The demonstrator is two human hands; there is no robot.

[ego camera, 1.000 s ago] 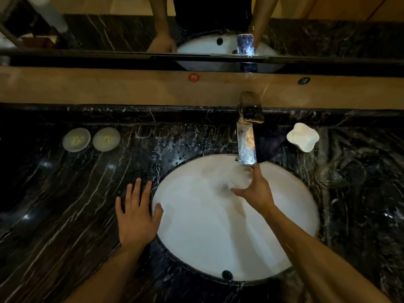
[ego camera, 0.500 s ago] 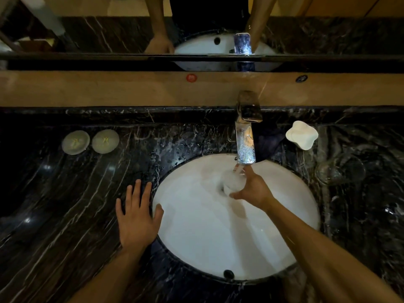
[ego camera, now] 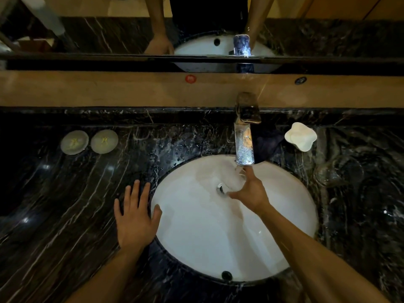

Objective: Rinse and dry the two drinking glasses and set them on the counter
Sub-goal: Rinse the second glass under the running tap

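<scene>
Dark marble counter (ego camera: 65,215), R hand (ego camera: 251,191) fingers round glass (ego camera: 231,182) under tap (ego camera: 244,147), L hand (ego camera: 135,217) fingers spread flat

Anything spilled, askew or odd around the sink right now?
Nothing broken or tipped. Water spots speckle the counter behind the sink's left rim. The right hand holds a glass under the running faucet; the second glass stands upright on the right.

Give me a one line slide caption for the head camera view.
Right hand holds a drinking glass under the running faucet; left hand rests flat on the counter.
</scene>
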